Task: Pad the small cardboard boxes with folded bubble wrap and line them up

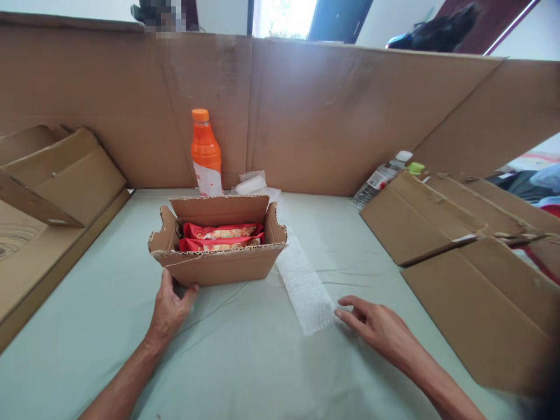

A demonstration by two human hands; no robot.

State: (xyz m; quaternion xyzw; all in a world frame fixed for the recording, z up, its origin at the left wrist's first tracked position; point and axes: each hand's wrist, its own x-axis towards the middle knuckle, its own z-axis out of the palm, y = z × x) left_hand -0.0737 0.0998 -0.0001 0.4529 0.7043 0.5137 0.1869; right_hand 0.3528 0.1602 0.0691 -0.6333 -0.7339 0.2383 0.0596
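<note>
Nearest me, the right hand lies flat, fingers spread, tips touching the bubble wrap strip. The left hand steadies the open box, fingers loosely curled, gripping nothing. 2 red snack packs are already inside; wrap is still out, flaps unclosed. An orange bottle stands behind.

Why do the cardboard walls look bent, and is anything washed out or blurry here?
Head view: the wide lens bows the cardboard wall and stretches the edges; the window behind is blown out white, with soft glare on the wall below it; the flat cardboard at lower right smears into blur; the open box, left hand and right hand stay sharp.
</note>
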